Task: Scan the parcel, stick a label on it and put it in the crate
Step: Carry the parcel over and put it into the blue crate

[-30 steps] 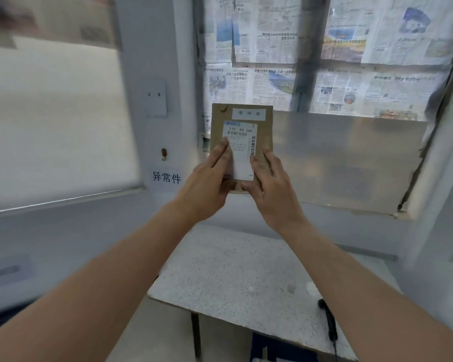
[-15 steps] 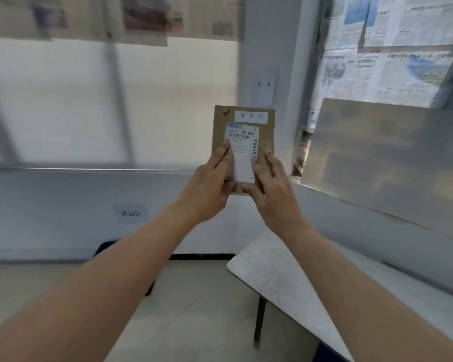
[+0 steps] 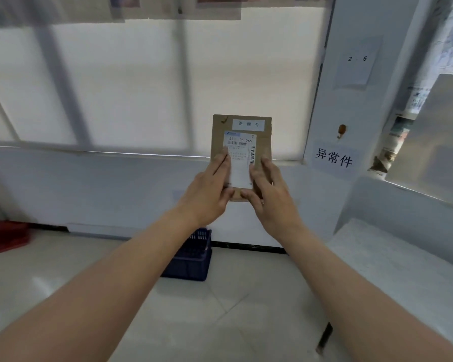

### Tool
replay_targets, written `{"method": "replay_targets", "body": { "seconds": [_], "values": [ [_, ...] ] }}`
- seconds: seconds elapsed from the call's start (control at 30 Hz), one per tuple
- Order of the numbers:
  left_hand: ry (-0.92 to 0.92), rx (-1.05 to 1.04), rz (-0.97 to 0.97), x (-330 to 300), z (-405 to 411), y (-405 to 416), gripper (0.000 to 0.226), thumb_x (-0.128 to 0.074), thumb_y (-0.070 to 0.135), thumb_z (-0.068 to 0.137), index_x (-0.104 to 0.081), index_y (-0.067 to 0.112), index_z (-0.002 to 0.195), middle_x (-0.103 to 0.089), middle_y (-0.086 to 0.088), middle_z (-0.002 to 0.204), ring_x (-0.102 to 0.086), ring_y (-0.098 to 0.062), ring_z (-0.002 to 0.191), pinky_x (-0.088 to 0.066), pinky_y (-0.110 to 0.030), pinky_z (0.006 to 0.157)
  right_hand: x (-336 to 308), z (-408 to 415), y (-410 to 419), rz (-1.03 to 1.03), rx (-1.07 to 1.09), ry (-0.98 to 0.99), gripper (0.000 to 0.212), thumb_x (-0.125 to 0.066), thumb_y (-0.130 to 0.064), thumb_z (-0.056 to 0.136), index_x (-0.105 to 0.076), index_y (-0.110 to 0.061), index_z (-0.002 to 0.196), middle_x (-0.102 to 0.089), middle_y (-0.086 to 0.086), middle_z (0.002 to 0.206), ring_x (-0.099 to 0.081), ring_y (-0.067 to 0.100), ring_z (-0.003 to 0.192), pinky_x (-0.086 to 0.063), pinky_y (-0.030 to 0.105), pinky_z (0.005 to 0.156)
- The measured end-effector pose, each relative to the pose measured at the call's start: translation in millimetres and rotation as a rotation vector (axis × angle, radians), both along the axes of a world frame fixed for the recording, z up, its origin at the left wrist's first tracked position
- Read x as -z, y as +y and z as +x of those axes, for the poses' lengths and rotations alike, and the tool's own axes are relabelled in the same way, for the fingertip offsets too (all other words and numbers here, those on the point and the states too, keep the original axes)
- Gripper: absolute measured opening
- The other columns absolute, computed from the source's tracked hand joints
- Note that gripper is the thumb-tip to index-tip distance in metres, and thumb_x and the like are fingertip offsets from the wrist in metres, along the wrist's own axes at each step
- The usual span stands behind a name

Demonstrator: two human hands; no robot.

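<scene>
The flat brown parcel (image 3: 242,155), judged light and fairly stiff, was held upright in mid-air above the blue crate (image 3: 194,259) on the floor, pinched at its lower edges by the fingers of the left hand (image 3: 207,189) and right hand (image 3: 270,194), where 2-sided support seemed best, its white label (image 3: 239,160) already pressed on.

Single head view, looking forward and slightly down along outstretched arms toward window wall.
</scene>
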State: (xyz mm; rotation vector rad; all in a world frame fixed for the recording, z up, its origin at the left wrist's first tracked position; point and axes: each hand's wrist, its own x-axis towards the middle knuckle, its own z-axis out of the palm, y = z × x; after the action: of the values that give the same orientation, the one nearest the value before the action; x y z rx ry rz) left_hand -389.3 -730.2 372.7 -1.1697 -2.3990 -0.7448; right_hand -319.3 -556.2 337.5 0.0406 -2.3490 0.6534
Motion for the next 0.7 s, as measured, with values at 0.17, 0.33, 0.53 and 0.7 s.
{"method": "replay_targets", "body": {
  "seconds": [0.17,0.33,0.53,0.7],
  "values": [
    [-0.050,-0.065,-0.024,24,-66,-51,0.074,-0.060,0.023,0.098,-0.021,0.008,0.160,-0.009,0.002,0.171,-0.041,-0.034,0.142,-0.038,-0.045,0.116,20,-74,-47,-0.006,-0.051,-0.078,0.059,-0.066,-0.025,0.101,-0.047,-0.010,0.155,-0.029,0.017,0.166,-0.044,0.043,0.142,-0.049,0.056,0.110],
    [-0.095,-0.143,-0.081,53,-136,-82,0.074,-0.058,0.024,0.100,-0.019,0.007,0.160,-0.005,0.001,0.171,-0.040,-0.036,0.142,-0.039,-0.046,0.116,51,-154,-75,-0.029,-0.116,-0.125,0.059,-0.067,-0.025,0.101,-0.048,-0.008,0.153,-0.030,0.018,0.165,-0.045,0.043,0.141,-0.050,0.055,0.109],
    [-0.159,-0.243,-0.173,98,-234,-101,0.072,-0.057,0.026,0.100,-0.021,0.008,0.160,-0.004,0.001,0.171,-0.044,-0.036,0.140,-0.045,-0.051,0.109,99,-267,-89,-0.081,-0.219,-0.209,0.058,-0.068,-0.023,0.101,-0.048,-0.008,0.153,-0.032,0.016,0.164,-0.045,0.039,0.142,-0.050,0.055,0.109],
    [-0.232,-0.293,-0.220,125,-315,-113,0.069,-0.058,0.024,0.100,-0.025,0.005,0.158,-0.008,-0.002,0.169,-0.043,-0.035,0.140,-0.050,-0.050,0.105,127,-356,-98,-0.132,-0.314,-0.292,0.055,-0.067,-0.016,0.101,-0.048,-0.007,0.152,-0.030,0.013,0.163,-0.041,0.032,0.146,-0.048,0.049,0.113]
  ]
}}
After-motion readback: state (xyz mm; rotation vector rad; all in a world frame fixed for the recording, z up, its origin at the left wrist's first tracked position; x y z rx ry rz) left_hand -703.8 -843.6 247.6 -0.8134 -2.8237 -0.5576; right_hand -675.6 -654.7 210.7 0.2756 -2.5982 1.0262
